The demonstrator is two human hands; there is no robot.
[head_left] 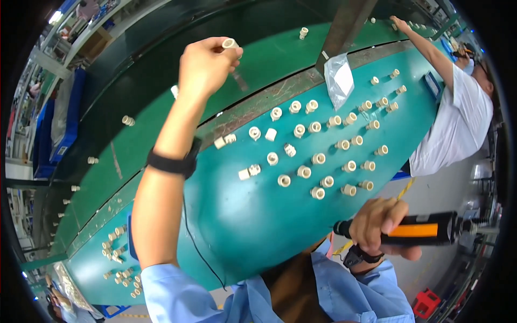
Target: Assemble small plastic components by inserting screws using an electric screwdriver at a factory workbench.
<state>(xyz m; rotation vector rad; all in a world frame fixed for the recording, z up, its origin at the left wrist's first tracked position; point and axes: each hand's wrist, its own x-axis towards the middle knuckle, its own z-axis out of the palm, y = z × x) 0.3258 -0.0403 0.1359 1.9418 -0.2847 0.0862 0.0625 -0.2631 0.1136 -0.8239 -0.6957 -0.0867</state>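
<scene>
My left hand (206, 65) reaches out over the green conveyor belt. Its thumb and fingers pinch a small cream plastic lamp socket (229, 43), open end facing up. My right hand (378, 226) is wrapped round a black electric screwdriver (423, 229) with an orange panel, held nearly level past the near right edge of the bench. Many similar cream sockets (319, 158) stand on the green bench top (237, 210) between my hands. Nearer the left forearm, a few pieces lie on their sides, among them a socket (250, 171).
Spaced-out sockets (128, 120) sit on the belt (269, 59). A metal post (344, 32) rises at the bench's far edge beside a clear plastic bag (339, 81). A thin black cable (194, 242) crosses the bench. At right, a co-worker in white (458, 124) reaches to the belt.
</scene>
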